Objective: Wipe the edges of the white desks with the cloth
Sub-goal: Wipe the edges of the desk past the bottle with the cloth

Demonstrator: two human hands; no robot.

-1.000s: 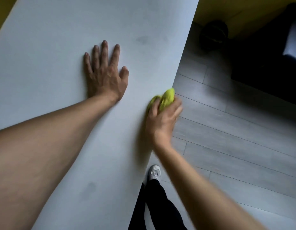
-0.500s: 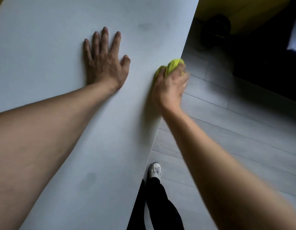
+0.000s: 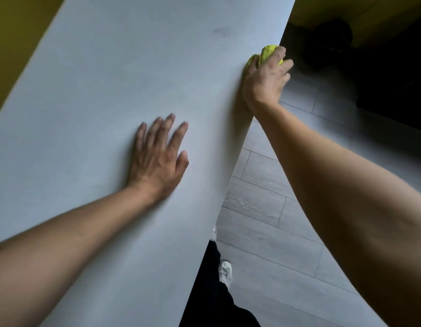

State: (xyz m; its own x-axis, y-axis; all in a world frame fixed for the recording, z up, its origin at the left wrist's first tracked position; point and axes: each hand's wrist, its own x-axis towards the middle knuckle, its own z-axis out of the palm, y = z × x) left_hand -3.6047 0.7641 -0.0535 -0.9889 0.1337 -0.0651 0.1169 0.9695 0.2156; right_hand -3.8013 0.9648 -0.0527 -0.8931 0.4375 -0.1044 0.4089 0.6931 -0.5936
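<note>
Your right hand (image 3: 263,76) at 1 o'clock, gripping cloth (image 3: 267,53) over desk (image 3: 110,79) edge to wipe | left hand (image 3: 157,161) flat, fingers spread, centre, likely bracing your reach

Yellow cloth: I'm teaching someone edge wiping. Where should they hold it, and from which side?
Judging by this pose, grip the bunched yellow cloth from the floor side, as the right hand does: fingers curled over the wad, which sits against the white desk edge. The left hand lies flat on top.
</note>
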